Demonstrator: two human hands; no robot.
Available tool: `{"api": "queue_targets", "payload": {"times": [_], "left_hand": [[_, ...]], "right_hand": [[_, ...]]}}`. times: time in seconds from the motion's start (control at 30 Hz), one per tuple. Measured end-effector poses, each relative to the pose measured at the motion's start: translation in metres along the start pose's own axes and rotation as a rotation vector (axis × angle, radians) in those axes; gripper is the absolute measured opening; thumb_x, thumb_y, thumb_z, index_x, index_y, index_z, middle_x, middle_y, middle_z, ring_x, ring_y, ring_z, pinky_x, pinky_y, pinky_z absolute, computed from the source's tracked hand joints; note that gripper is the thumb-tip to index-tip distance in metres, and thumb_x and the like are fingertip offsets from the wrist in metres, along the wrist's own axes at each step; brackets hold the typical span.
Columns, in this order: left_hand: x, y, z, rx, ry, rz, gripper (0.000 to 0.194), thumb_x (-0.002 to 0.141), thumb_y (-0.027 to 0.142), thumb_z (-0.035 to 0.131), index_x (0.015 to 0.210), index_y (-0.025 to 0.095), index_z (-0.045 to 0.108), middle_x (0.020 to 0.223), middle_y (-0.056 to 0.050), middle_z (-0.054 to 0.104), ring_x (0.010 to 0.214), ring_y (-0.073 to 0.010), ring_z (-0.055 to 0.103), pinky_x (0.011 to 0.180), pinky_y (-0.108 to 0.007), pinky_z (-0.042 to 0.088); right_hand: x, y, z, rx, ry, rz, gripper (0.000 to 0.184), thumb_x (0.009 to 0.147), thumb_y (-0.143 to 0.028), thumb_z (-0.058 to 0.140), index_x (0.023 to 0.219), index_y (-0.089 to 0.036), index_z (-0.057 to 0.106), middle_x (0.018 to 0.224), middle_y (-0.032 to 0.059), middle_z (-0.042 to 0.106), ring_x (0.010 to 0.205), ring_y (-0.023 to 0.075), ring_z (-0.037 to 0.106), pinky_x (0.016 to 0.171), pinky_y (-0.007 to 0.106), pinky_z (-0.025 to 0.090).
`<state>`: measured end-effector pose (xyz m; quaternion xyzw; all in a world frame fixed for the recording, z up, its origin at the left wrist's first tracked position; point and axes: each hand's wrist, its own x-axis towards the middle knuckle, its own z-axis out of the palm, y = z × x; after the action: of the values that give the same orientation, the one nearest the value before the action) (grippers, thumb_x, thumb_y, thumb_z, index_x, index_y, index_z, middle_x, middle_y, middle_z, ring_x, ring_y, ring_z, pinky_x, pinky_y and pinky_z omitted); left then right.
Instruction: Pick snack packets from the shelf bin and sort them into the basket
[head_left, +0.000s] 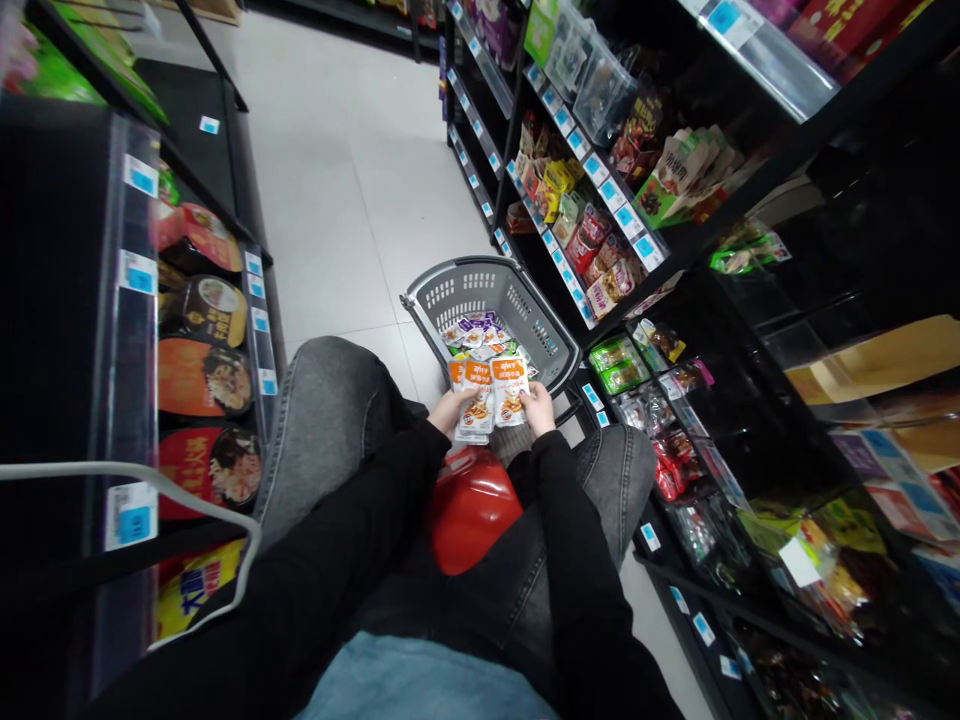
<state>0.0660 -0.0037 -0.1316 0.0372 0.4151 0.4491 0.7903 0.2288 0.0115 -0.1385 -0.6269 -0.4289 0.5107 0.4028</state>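
Several orange-and-white snack packets are in my two hands, just over the near rim of a grey shopping basket. My left hand [450,411] is closed on the left-hand snack packets [477,400], which overlap in a small stack. Pinched at its right edge by my right hand [538,408] is another snack packet [511,391]. The grey shopping basket [459,270] stands on the floor in front of my knees. Small purple, green and white packets [480,330] lie inside it. Below my hands, between my legs, is a red glossy object [474,510] whose kind I cannot make out.
Black shelves of bagged snacks [600,260] rise close on the right. On the left, a shelf carries instant food bowls [206,375]. A white cable [202,510] loops past my left side. Pale tiled floor [345,190] runs ahead between the shelves.
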Motion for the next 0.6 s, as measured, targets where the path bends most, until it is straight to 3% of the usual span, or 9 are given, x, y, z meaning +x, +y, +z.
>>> {"api": "queue_targets", "payload": {"times": [0.1,0.17,0.27,0.37,0.43,0.5,0.6], "left_hand": [[-0.002,0.001,0.000,-0.018,-0.050,-0.034,0.040,0.076,0.011,0.058,0.115,0.004,0.054,0.076,-0.016,0.070,0.060,-0.0271,0.068,0.054,-0.038,0.056],[-0.005,0.001,0.001,-0.018,-0.073,-0.050,0.043,0.077,0.013,0.057,0.119,0.004,0.052,0.079,-0.017,0.070,0.061,-0.0282,0.068,0.054,-0.039,0.056],[-0.006,0.003,0.001,-0.001,-0.073,-0.073,0.045,0.079,0.015,0.055,0.122,0.005,0.050,0.084,-0.017,0.071,0.064,-0.0281,0.069,0.056,-0.039,0.056],[-0.006,0.003,0.002,0.006,-0.084,-0.072,0.045,0.078,0.015,0.057,0.121,0.005,0.050,0.085,-0.017,0.071,0.064,-0.0275,0.069,0.057,-0.039,0.056],[-0.005,0.003,0.001,0.005,-0.093,-0.058,0.044,0.078,0.015,0.057,0.120,0.004,0.051,0.085,-0.018,0.070,0.063,-0.0273,0.069,0.057,-0.038,0.056],[-0.005,0.003,0.000,0.006,-0.101,-0.051,0.042,0.078,0.015,0.057,0.119,0.004,0.051,0.085,-0.018,0.070,0.063,-0.0274,0.069,0.057,-0.038,0.056],[-0.004,0.003,-0.001,0.002,-0.116,-0.046,0.042,0.079,0.015,0.054,0.120,0.003,0.050,0.085,-0.019,0.070,0.064,-0.0278,0.068,0.056,-0.039,0.056]], "right_hand": [[-0.001,-0.005,0.000,0.177,0.029,0.111,0.007,0.075,-0.024,0.048,0.075,-0.019,0.043,0.064,-0.0014,0.053,0.059,0.0154,0.054,0.056,0.022,0.047],[-0.004,-0.011,-0.003,0.211,0.001,0.148,0.017,0.081,-0.034,0.046,0.072,-0.020,0.042,0.053,-0.0038,0.042,0.046,0.0135,0.044,0.048,0.022,0.043],[-0.011,-0.023,-0.009,0.414,-0.190,0.243,0.043,0.087,-0.058,0.036,0.070,-0.019,0.046,0.048,-0.0057,0.029,0.038,0.0117,0.029,0.041,0.022,0.036],[-0.021,-0.037,-0.016,0.706,-0.464,0.317,0.064,0.086,-0.073,0.026,0.080,-0.016,0.055,0.054,-0.0032,0.035,0.043,0.0121,0.032,0.046,0.024,0.041],[-0.027,-0.045,-0.018,0.782,-0.548,0.300,0.064,0.087,-0.070,0.029,0.091,-0.014,0.059,0.060,-0.0013,0.041,0.047,0.0124,0.038,0.052,0.024,0.044],[-0.030,-0.049,-0.019,0.787,-0.550,0.247,0.055,0.088,-0.062,0.036,0.096,-0.013,0.060,0.064,0.0006,0.046,0.052,0.0129,0.043,0.056,0.024,0.047],[-0.028,-0.046,-0.014,0.661,-0.449,0.161,0.043,0.086,-0.051,0.043,0.098,-0.014,0.061,0.078,0.0049,0.057,0.064,0.0161,0.055,0.064,0.027,0.051]]}}
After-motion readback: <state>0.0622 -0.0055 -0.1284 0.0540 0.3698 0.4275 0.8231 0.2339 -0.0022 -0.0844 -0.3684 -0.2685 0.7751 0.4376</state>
